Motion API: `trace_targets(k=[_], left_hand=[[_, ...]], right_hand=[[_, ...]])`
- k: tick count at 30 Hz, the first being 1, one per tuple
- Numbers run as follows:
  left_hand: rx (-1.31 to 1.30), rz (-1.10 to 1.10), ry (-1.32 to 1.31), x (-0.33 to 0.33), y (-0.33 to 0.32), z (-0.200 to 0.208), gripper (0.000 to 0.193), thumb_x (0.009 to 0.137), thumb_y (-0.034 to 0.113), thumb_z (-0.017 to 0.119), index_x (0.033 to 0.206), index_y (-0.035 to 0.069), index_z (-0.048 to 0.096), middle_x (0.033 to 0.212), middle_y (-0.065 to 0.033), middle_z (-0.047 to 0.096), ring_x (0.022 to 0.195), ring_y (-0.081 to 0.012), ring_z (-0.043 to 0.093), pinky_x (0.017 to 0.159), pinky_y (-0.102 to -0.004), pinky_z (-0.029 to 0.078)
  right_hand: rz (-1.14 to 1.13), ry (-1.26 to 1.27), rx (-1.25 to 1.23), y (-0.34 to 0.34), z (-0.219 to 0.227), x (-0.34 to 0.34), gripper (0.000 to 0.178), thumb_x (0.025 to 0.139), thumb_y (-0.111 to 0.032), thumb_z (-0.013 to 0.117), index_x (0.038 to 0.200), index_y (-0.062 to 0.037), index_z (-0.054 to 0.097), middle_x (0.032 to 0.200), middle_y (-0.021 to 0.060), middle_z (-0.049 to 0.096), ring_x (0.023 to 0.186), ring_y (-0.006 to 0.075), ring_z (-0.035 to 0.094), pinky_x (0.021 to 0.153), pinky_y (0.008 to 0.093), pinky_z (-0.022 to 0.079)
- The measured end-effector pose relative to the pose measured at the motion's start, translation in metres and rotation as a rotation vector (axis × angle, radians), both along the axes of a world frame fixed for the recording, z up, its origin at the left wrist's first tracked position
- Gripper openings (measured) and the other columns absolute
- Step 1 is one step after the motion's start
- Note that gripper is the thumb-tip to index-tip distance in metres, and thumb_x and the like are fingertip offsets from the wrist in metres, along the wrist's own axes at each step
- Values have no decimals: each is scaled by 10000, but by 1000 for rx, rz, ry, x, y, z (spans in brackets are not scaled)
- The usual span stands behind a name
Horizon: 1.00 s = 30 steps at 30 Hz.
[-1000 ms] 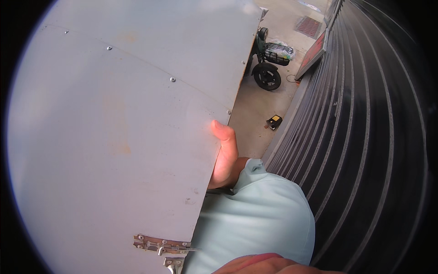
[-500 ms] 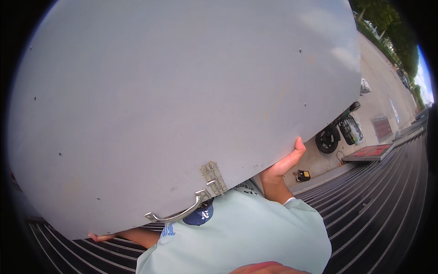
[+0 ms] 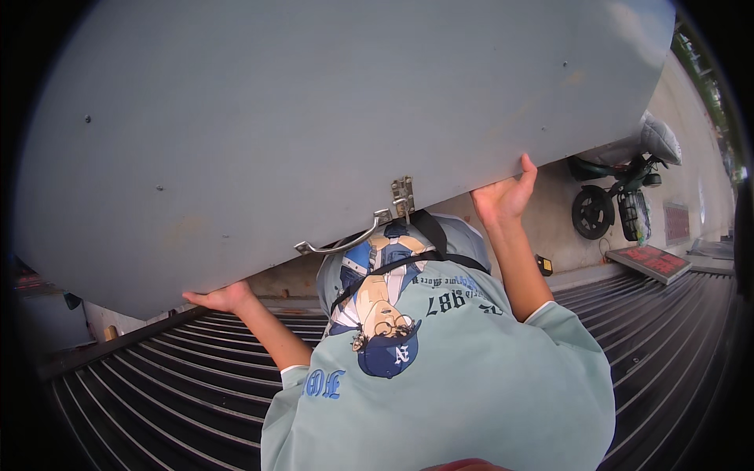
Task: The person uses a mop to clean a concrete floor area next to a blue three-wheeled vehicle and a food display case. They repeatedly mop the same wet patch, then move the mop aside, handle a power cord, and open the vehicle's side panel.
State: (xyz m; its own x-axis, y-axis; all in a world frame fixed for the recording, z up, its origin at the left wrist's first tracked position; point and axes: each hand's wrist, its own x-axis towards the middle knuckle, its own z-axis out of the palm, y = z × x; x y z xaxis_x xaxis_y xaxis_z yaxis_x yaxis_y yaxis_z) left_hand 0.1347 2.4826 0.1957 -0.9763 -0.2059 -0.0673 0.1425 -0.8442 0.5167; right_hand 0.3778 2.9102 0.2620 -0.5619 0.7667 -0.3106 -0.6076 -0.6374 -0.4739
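A large flat grey door panel (image 3: 330, 102) fills the upper half of the view, dotted with small screws. My left hand (image 3: 224, 297) holds its near edge at the left, thumb along the edge. Farther right, my right hand (image 3: 506, 198) grips the same edge, thumb up against the panel's face. The other fingers of both hands are hidden, at least in part, beneath the panel. Between the hands, a curved metal pull handle (image 3: 345, 239) and a metal slide bolt (image 3: 403, 196) are fixed at the edge.
Dark corrugated metal wall (image 3: 204, 369) runs behind me on both sides. At the right a scooter (image 3: 620, 200) stands on the concrete ground. Near it are a framed red sign (image 3: 649, 261) and a small black-and-yellow box (image 3: 543, 265).
The panel's near edge has shifted up in the view, away from my body, with both hands still on it. More of my forearms and shirt now shows.
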Motion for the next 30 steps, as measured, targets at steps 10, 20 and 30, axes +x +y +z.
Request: trace_targets(k=[10,20,30], left_hand=[[196,-355,-333,-110,65,-58,448,946,126,634,1311,-47,441,1415,-231,459,1353,-349,438,1163,-498,368],[295,-250,-721,10,29,-151,404,1045,249,447,1325,-40,484,1402,-258,513,1295,-380,514,1101,-470,441],[271,-2,-885,67,-23,-225,698,1067,526,243,970,-28,656,1326,-232,583,1219,-381,564,1042,-463,474]], right_hand=[[198,-13,-102,91,-73,-154,802,936,-547,526,1495,-17,303,1547,127,335,1433,312,326,1207,495,243],[226,-265,-71,166,-139,-223,765,947,-513,539,1411,74,385,1446,216,466,1344,359,462,1122,479,412],[1273,-1162,469,8,-332,-301,344,1007,-329,502,1018,-16,644,869,84,688,742,172,662,655,288,549]])
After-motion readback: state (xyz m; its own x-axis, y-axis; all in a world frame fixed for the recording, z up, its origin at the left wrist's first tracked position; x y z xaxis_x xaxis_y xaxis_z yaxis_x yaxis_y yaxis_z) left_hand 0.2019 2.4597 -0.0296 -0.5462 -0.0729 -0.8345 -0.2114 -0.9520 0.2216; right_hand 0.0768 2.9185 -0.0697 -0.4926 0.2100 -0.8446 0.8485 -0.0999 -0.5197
